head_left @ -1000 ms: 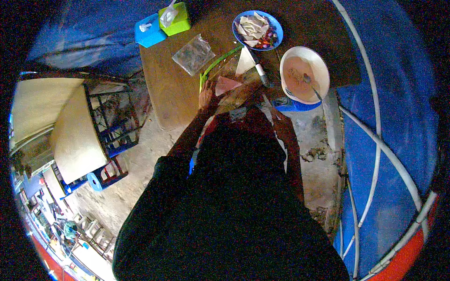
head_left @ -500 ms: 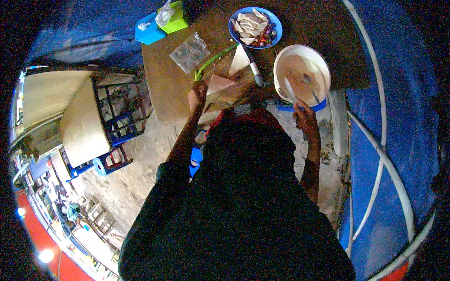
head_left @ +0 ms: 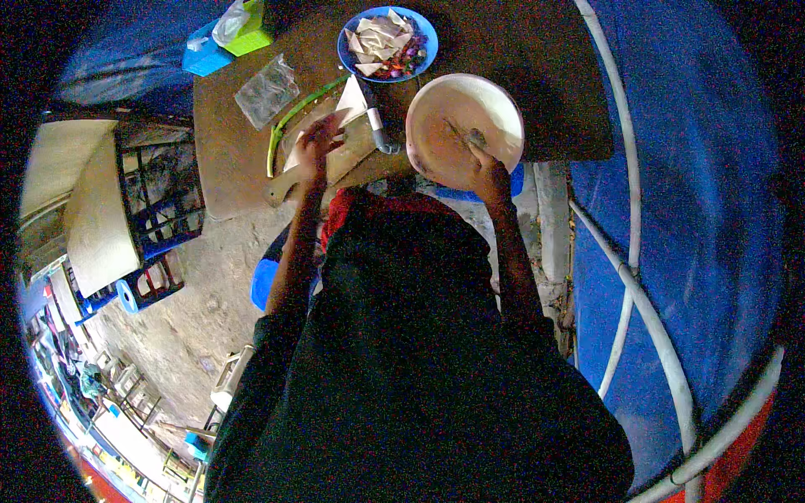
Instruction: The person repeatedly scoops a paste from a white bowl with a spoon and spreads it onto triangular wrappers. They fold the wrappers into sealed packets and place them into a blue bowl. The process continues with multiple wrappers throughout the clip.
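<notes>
My left hand (head_left: 316, 149) hovers blurred over the wooden cutting board (head_left: 356, 151), fingers apart, with a pale flat sheet (head_left: 293, 158) partly hidden beneath it. A white triangular piece (head_left: 353, 99) lies on the far part of the board, alongside a dark stick-like tool (head_left: 374, 121) with a white band. At the near right rim of the white bowl (head_left: 506, 109), my right hand (head_left: 491, 178) is closed on what looks like the handle of a spoon (head_left: 476, 137). The spoon's head rests in the bowl's pale brown contents.
Beyond the board is a blue plate (head_left: 430, 52) with folded pale triangles and chopped red and purple pieces. A long green stalk (head_left: 303, 102), a clear plastic bag (head_left: 267, 90) and blue and green containers (head_left: 246, 29) are to the left. A blue tarpaulin (head_left: 671, 210) hangs at right.
The view has shifted, moving the table leftward in the picture. My left hand has let go of the triangular sheet and opened. The white blade-like tool in my right hand no longer shows.
</notes>
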`<state>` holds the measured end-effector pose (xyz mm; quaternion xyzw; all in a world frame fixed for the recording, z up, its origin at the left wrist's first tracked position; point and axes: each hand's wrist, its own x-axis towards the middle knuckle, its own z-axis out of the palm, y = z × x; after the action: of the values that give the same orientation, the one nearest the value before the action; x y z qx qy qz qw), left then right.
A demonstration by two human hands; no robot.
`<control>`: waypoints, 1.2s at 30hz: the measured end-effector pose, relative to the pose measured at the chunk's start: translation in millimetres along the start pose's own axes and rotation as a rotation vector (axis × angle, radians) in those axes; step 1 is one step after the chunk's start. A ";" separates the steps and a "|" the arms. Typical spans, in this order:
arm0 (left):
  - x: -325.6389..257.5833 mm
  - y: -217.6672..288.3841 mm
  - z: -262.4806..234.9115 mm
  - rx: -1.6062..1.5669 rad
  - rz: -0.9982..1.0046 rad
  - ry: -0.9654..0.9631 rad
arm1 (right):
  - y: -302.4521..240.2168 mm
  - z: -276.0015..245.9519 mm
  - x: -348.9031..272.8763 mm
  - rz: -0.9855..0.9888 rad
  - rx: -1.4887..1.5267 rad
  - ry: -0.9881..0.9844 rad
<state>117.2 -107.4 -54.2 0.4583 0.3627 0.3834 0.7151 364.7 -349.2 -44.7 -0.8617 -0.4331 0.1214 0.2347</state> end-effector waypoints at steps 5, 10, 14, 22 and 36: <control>19.8 -65.4 76.5 0.109 0.188 -0.257 | 2.8 0.6 6.8 0.019 -0.157 -0.114; 40.7 -123.3 118.5 0.434 0.235 -0.264 | 5.5 4.8 5.4 -0.014 -0.109 -0.083; 34.1 -136.7 130.9 0.716 0.493 -0.086 | 7.3 9.1 8.8 -0.033 -0.084 -0.183; 39.9 -135.2 131.9 0.454 0.439 -0.141 | 55.6 49.0 38.3 -0.222 0.292 -0.157; 48.4 -107.9 98.5 0.099 0.527 -0.182 | 3.4 -40.1 9.5 0.565 1.145 -0.524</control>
<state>247.7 -132.8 -131.9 0.6038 0.1836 0.4949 0.5973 389.3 -355.4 -11.9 -0.6241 -0.1023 0.5917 0.4999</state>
